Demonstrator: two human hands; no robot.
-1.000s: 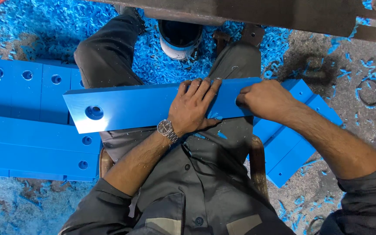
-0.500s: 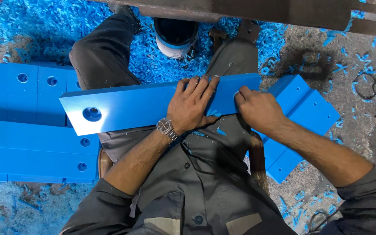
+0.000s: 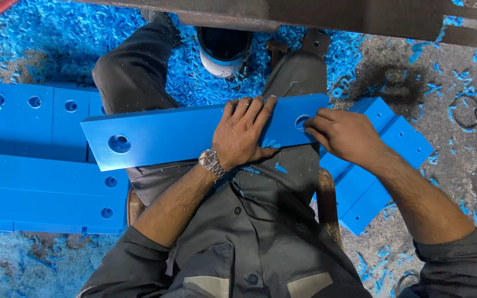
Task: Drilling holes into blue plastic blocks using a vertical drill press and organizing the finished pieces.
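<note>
**Blue plank being held across the lap**

A long blue plank (image 3: 194,132) is being steadied across the knees. It is being pressed flat by the spread left hand (image 3: 244,135), while the hole near its end is being touched by the curled fingers of the right hand (image 3: 343,132). More blue planks (image 3: 40,182) are lying on the shaving-strewn floor (image 3: 45,44).

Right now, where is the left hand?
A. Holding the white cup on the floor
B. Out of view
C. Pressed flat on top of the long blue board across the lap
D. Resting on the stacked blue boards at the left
C: the left hand lies palm down, fingers spread, on the long blue board across the lap, while the right hand works at the hole near the board's right end.
</note>
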